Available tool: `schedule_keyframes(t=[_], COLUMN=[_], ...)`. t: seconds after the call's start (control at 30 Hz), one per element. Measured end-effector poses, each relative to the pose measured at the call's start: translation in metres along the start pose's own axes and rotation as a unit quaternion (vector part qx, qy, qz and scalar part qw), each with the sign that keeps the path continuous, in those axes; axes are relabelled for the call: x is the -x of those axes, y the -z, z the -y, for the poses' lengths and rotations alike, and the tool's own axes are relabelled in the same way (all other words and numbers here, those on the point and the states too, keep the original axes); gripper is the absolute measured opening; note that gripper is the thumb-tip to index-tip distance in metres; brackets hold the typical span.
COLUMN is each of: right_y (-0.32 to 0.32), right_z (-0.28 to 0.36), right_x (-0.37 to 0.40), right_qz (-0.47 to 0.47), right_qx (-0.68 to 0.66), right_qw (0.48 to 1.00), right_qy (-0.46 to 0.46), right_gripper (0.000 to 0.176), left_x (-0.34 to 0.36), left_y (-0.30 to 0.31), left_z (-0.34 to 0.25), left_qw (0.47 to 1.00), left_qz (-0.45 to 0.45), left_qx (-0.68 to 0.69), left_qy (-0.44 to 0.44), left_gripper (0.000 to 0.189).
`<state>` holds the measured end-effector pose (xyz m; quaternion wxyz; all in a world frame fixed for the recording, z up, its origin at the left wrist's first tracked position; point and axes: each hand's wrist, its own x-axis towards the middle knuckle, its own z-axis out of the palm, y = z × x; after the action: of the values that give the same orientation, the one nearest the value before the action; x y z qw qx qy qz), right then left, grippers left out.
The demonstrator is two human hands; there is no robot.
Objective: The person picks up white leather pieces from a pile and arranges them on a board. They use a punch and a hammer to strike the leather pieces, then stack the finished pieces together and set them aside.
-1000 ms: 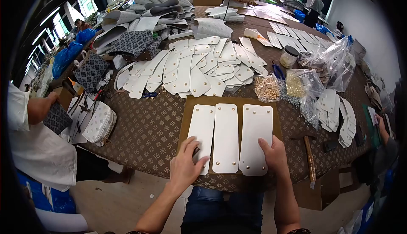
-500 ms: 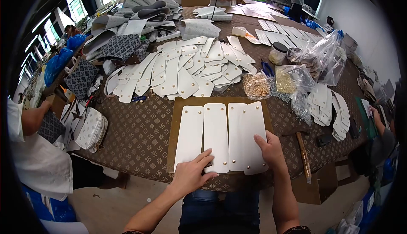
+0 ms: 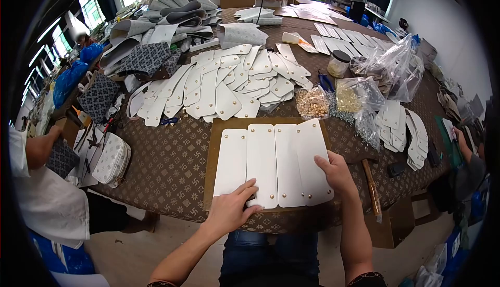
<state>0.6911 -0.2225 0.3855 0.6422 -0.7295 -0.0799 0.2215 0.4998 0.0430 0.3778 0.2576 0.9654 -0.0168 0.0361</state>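
Several white panels with gold studs at their corners lie side by side on a brown board (image 3: 210, 170). My right hand (image 3: 335, 172) grips the right edge of the rightmost white panel (image 3: 311, 157), thumb on top, fingers hidden beneath. That panel is slightly tilted and overlaps the third panel (image 3: 285, 157). My left hand (image 3: 233, 208) rests with fingers apart on the lower ends of the leftmost panel (image 3: 230, 157) and the second panel (image 3: 262, 157). A small dark item shows by its fingertips, too hidden to name.
Beyond the board lie a pile of white studded pieces (image 3: 208, 89), a bag of gold studs (image 3: 312, 104) and a jar (image 3: 338, 64). A hammer (image 3: 372, 188) lies right. Co-workers are at the left, right and far side; a white case (image 3: 112, 159) sits left.
The rightmost panel has shifted right and up with my right hand, uncovering more of the third panel. My left hand has moved slightly left and up.
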Motion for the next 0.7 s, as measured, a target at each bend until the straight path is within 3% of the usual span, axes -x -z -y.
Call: schedule_keyframes(t=[0.2, 0.27, 0.4, 0.47, 0.53, 0.7], right_y=[0.031, 0.037, 0.022, 0.016, 0.007, 0.005], right_z=[-0.015, -0.029, -0.039, -0.039, -0.029, -0.047], right_x=[-0.011, -0.013, -0.012, -0.015, -0.007, -0.004], right_qz=[-0.014, -0.072, -0.153, -0.198, -0.205, -0.234], right_qx=[-0.092, 0.063, 0.121, 0.217, 0.255, 0.376], right_qw=[0.996, 0.995, 0.978, 0.948, 0.936, 0.878], right_qy=[0.006, 0.026, 0.074, 0.123, 0.130, 0.183], right_gripper=[0.030, 0.035, 0.043, 0.044, 0.044, 0.044], left_x=[-0.001, -0.004, -0.014, -0.020, -0.025, -0.027], left_y=[0.002, 0.002, -0.007, -0.017, -0.027, -0.033], left_z=[0.002, 0.000, -0.017, -0.022, -0.024, -0.024], left_qw=[1.000, 1.000, 0.998, 0.996, 0.993, 0.994], left_qz=[-0.007, -0.009, -0.009, -0.008, -0.013, -0.007], left_qx=[0.005, 0.002, 0.030, 0.038, 0.029, 0.030], left_qy=[-0.011, -0.017, -0.056, -0.078, -0.114, -0.108], left_gripper=[0.047, 0.048, 0.051, 0.052, 0.053, 0.051])
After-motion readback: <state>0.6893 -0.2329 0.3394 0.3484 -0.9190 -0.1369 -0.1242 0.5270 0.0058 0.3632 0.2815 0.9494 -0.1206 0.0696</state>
